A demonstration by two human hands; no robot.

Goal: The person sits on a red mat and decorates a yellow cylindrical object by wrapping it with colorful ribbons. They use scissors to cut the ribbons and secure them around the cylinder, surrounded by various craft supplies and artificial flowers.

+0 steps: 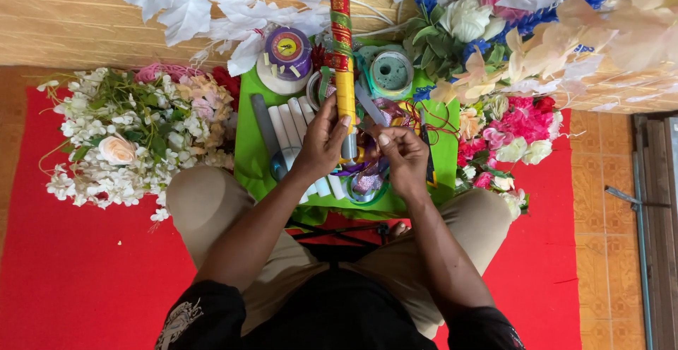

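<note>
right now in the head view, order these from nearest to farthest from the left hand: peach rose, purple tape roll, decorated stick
1. decorated stick, in the left hand grip, centre.
2. purple tape roll, above it on the green tray.
3. peach rose, far left among white flowers.

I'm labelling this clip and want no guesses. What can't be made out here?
- Head view: the lower end of the wrapped stick is covered by the left hand.
- What the right hand pinches is too small to tell.
- Items on the green tray lie partly behind both hands.
- White flowers are cut off by the top edge.
</note>
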